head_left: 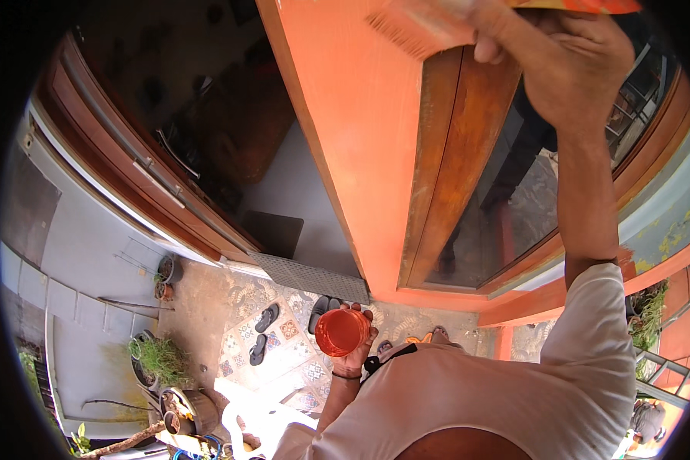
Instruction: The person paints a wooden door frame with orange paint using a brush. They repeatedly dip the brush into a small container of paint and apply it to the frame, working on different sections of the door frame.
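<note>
My right hand (571, 65) is raised at the upper right, fingers closed around a wide paintbrush (429, 27). Its bristles lie against or very near the orange wall strip (345, 84); I cannot tell whether they touch. The handle is mostly hidden by the hand. Low in front of my body, my left hand (354, 362) grips a round tub of orange-red paint (340, 331), its mouth facing up. Right beside the painted strip runs a brown wooden window frame (468, 146).
A dark doorway (261, 176) opens left of the strip. Black sandals (264, 326) lie on the patterned tiles. A white plastic chair (245, 418) stands at lower left, near potted plants (161, 360). A ladder (667, 379) shows at far right, near another person (648, 420).
</note>
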Demonstrator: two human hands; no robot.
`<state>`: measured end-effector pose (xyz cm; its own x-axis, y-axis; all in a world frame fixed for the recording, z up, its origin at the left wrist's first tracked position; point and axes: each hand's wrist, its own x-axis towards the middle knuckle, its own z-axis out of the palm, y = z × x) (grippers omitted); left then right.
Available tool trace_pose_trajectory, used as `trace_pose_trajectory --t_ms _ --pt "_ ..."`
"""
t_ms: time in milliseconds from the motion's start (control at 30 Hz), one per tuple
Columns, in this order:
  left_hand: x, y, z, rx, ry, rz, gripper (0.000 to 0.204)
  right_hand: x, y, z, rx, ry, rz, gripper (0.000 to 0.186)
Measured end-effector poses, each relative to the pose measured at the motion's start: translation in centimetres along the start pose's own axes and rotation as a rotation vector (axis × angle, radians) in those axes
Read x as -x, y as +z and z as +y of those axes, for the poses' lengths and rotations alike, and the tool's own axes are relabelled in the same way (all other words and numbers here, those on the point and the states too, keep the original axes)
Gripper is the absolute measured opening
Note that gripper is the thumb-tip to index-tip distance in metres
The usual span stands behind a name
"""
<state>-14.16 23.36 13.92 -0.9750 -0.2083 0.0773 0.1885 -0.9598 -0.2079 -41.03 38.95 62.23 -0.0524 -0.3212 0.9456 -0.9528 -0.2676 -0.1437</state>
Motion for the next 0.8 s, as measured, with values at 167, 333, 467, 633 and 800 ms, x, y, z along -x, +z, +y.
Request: trace_pose_trajectory --t_ms 167,333,467,633,800 --pt "-0.6 -0.6 0.7 0.023 0.010 0.042 0.057 0.9 -1.8 -2.0 0.167 -0.027 -0.104 0.010" --pt "-1.2 -0.6 1.3 -0.003 -0.039 0.008 0.051 14.2 4.9 1.5 0.056 0.359 -0.535 0.021" --pt "-0.1 -1.0 3.1 -0.029 -0.028 0.012 0.054 7.6 3.4 -0.1 0.067 0.434 -0.262 0.023" --pt "-0.8 -1.1 2.9 -0.044 -0.016 0.098 0.060 -2.1 -2.6 -4.9 0.416 -0.038 0.169 0.022" --pt "-0.7 -1.1 3.1 0.017 -0.002 0.135 0.061 5.8 5.6 -4.1 -0.003 0.425 -0.312 0.013"
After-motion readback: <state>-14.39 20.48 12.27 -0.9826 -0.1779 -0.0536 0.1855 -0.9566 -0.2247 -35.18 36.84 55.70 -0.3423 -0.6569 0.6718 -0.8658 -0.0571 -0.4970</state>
